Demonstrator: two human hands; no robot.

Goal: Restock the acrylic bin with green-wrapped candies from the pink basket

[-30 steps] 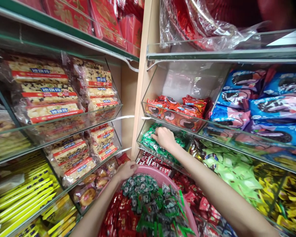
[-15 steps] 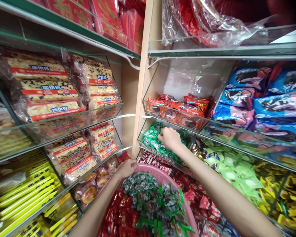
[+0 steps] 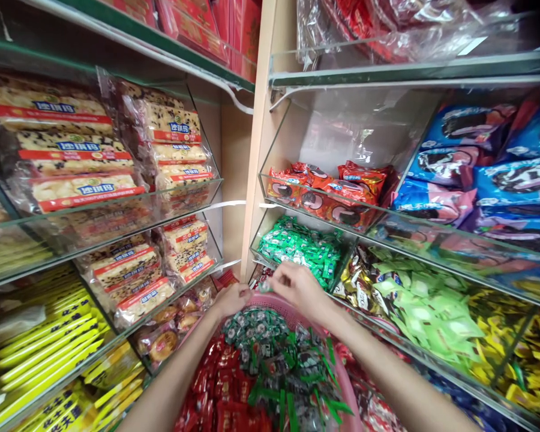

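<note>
A pink plastic basket [image 3: 344, 384] is in front of me, filled with wrapped candies. Red-wrapped candies [image 3: 225, 378] lie in its left part and green-wrapped candies [image 3: 292, 366] in its middle and right. My left hand [image 3: 232, 299] is closed on the basket's far left rim. Over the far rim is my right hand [image 3: 297, 290], its fingers curled together around a small wrapped candy [image 3: 264, 287], pale green and partly hidden. Behind that hand, a glass-fronted bin holds a heap of bright green wrapped candies [image 3: 303, 243].
Glass shelf fronts [image 3: 315, 219] run close above the bins. Red snack packs [image 3: 324, 192] and blue cookie packs [image 3: 459, 162] fill the right shelves. Light green candies [image 3: 432, 306] lie lower right. Puffed rice bars [image 3: 78, 147] and yellow packets [image 3: 49, 348] stand at left.
My right hand has moved out of the green candy bin, toward me and down to the basket's far rim. My left hand stays on the rim. The view has shifted slightly.
</note>
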